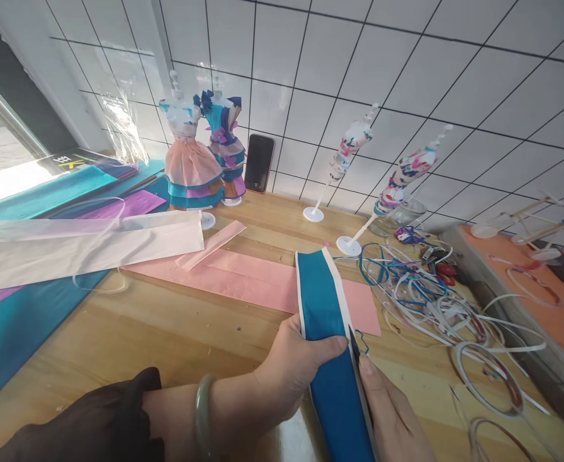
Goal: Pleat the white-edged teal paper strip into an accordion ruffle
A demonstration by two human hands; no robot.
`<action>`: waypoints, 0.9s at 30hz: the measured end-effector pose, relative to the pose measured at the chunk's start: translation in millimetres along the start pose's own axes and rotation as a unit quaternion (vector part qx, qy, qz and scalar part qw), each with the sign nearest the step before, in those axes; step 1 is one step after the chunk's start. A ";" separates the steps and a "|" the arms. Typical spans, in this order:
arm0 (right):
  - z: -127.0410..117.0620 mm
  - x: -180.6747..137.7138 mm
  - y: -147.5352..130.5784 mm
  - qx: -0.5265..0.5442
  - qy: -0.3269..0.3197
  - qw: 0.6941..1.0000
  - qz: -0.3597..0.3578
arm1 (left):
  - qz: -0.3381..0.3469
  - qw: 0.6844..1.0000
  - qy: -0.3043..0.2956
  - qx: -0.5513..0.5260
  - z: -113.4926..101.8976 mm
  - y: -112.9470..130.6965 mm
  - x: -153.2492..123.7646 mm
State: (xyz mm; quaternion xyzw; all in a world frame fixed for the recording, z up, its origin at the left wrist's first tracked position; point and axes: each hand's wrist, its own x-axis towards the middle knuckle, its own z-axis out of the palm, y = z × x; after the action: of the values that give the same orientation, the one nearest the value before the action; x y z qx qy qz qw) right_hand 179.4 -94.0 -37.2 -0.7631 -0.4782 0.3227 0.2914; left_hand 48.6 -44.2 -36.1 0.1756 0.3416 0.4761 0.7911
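Note:
My left hand (294, 362) is closed on a long blue strip with white edges (317, 282), thumb on top near its right edge. The strip's far end lies over a flat pink strip (243, 276), and its near end runs out of the bottom of the view. At the strip's right edge, my right hand (390, 404) is closed on what look like scissors (354, 341). Only their dark, pointed blade shows; the handles are hidden. A thin blue offcut (362, 342) curls beside the blade.
White and blue offcuts (421, 301) lie tangled on the right, beside an orange-lined tray (541, 308). Two dressed mannequins (192, 160), a phone (259, 163) and two thin mannequin stands (313, 213) are by the tiled wall. White, teal and purple sheets (89, 247) cover the left.

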 end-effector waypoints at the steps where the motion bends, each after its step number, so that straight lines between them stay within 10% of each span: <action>1: -0.5 0.5 -0.6 0.003 0.001 1.000 -0.004 | 0.001 1.000 -0.002 0.001 -0.2 -0.3 0.2; 27: 6.4 -2.4 -19.6 0.016 -0.024 1.000 0.011 | -0.039 0.999 0.000 -0.009 0.2 17.2 3.8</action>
State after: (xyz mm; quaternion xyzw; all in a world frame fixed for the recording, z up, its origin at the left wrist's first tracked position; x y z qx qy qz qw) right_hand 163.1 -88.0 -25.8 -0.7557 -0.4713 0.3515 0.2885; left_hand 39.0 -32.5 -26.9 0.1550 0.3437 0.4479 0.8107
